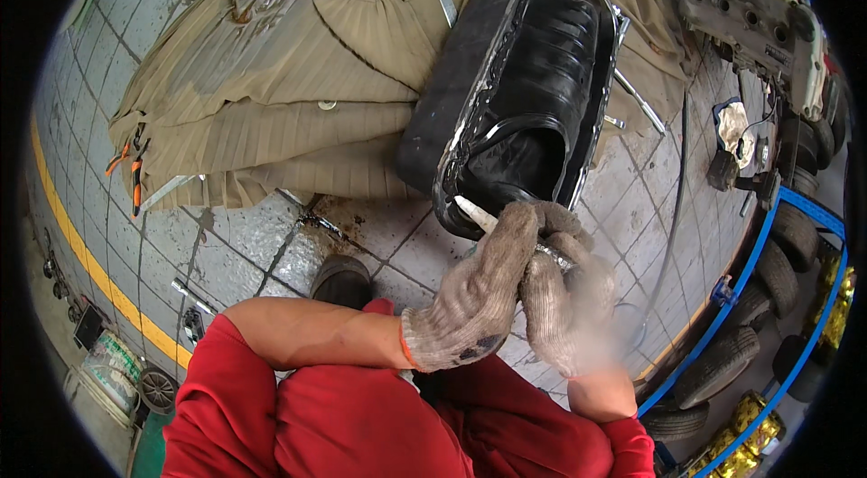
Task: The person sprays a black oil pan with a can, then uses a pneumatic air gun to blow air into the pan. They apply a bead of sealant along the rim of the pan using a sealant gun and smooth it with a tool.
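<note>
A black oil pan (433, 99) lies tilted with its hollow side up, its flange edged with dark, shiny sealant. Just above the pan's near end, both gloved hands are brought together. My left hand (483, 293) is closed around a tube with a white pointed nozzle (474, 213), which sticks out toward the pan's near rim. My right hand (564, 284) is also closed on the tube, against the left; a blurred smear covers part of its glove. Only a short silvery piece of the tube's body shows between the gloves. Whether the nozzle tip touches the flange I cannot tell.
Under the pan spreads a brown cloth (271, 108). Orange-handled pliers (136, 185) lie at its left edge, a metal bar (639, 103) at the right. A dirty engine cover (750, 27) stands at far right. A blue rail (754, 252) borders stacked tyres (718, 370).
</note>
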`<state>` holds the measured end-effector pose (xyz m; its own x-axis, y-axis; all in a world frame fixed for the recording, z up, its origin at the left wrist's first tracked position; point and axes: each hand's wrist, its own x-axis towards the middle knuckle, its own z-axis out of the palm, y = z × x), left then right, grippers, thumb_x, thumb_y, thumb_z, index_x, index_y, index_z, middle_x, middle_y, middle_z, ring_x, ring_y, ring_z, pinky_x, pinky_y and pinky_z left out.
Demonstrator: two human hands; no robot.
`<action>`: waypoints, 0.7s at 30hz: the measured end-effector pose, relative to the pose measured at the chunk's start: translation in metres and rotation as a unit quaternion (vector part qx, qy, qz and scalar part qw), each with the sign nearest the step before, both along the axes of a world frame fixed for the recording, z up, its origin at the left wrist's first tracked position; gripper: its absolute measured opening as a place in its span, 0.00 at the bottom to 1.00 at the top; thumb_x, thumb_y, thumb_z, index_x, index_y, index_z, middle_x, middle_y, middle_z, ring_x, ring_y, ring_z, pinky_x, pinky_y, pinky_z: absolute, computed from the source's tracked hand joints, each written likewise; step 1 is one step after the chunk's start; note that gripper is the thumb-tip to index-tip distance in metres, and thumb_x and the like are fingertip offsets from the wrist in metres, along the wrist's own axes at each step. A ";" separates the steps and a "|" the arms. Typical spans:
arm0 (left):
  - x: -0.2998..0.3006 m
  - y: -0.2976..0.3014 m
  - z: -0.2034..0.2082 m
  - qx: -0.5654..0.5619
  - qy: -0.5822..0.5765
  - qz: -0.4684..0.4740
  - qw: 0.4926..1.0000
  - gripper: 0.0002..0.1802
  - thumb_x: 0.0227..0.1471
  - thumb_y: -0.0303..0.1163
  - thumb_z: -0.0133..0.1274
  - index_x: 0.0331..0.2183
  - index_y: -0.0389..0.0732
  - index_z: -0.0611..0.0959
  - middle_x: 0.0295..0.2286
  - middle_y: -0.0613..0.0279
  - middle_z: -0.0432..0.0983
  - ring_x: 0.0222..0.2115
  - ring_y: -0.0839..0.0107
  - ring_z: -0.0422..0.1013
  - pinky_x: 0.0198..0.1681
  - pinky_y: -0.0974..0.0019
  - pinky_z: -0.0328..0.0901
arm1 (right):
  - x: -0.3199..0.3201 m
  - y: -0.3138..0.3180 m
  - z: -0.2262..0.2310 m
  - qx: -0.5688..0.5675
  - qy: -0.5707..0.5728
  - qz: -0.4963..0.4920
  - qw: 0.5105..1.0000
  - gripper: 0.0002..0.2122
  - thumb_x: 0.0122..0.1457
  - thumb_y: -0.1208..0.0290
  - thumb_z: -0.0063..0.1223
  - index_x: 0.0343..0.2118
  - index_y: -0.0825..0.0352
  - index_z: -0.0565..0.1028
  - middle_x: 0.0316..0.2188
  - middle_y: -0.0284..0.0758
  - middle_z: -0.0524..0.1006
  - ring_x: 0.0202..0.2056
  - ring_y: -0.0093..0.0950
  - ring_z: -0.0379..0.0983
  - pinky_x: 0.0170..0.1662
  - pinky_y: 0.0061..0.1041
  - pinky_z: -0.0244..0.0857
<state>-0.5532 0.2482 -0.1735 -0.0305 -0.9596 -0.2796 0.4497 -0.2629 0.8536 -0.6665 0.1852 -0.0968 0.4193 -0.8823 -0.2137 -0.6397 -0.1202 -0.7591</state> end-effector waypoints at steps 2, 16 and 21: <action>0.003 -0.003 0.005 0.047 0.074 -0.001 0.996 0.29 0.77 0.47 0.30 0.54 0.30 0.74 0.48 0.49 0.79 0.51 0.65 0.76 0.58 0.63 0.70 | -0.001 0.001 0.000 -0.020 0.016 0.016 1.000 0.08 0.59 0.76 0.67 0.36 0.73 0.80 0.21 0.42 0.81 0.21 0.40 0.80 0.26 0.34 0.71; -0.004 0.009 -0.003 0.065 0.167 0.016 0.984 0.25 0.76 0.42 0.34 0.56 0.32 0.74 0.51 0.50 0.78 0.53 0.63 0.75 0.62 0.60 0.68 | -0.002 0.003 0.000 0.008 -0.006 0.012 1.000 0.07 0.59 0.76 0.67 0.35 0.72 0.79 0.22 0.42 0.81 0.21 0.42 0.80 0.26 0.35 0.72; 0.005 0.007 0.002 0.023 0.091 -0.013 0.996 0.23 0.75 0.39 0.35 0.57 0.32 0.73 0.51 0.49 0.77 0.52 0.62 0.75 0.61 0.59 0.69 | -0.013 0.009 -0.007 -0.009 -0.021 0.034 0.999 0.10 0.58 0.77 0.68 0.40 0.71 0.78 0.24 0.43 0.82 0.22 0.43 0.80 0.26 0.36 0.72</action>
<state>-0.5484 0.2548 -0.1716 -0.1087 -0.9445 -0.3100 0.5884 -0.3125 0.7458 -0.6790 0.1943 -0.1037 0.4862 -0.8551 -0.1800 -0.5979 -0.1753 -0.7822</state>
